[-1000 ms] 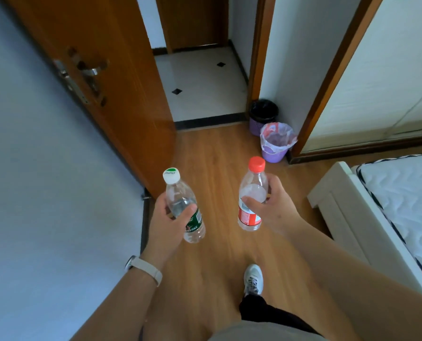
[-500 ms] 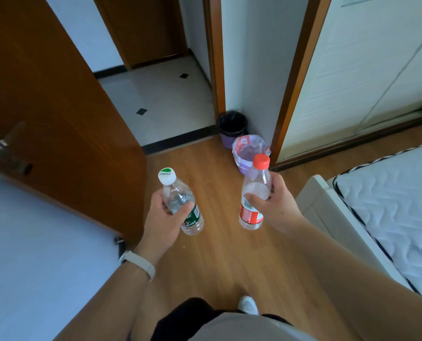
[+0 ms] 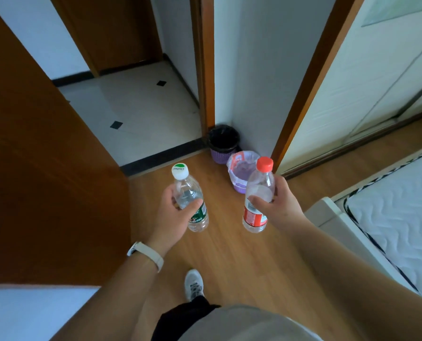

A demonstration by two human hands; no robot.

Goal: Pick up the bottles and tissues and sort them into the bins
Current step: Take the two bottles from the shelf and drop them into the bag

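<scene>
My left hand (image 3: 174, 217) grips a clear bottle with a white-and-green cap and green label (image 3: 189, 193), held upright over the wooden floor. My right hand (image 3: 281, 205) grips a clear bottle with a red cap and red label (image 3: 256, 193), also upright. Ahead on the floor stand two purple bins against the wall corner: one with a black liner (image 3: 223, 143) farther back, one with a white-pink liner (image 3: 239, 168) nearer, partly hidden behind the red-capped bottle. No tissues are in sight.
An open brown wooden door (image 3: 45, 180) fills the left side. A white bed frame and mattress (image 3: 389, 217) lie at the right. A tiled hallway (image 3: 131, 107) opens beyond the threshold. My foot in a white shoe (image 3: 194, 284) is on the wooden floor.
I have walked closer to the bins, which now appear larger and nearer. Both hands still hold their bottles in the same grip. The door has slid past to the left.
</scene>
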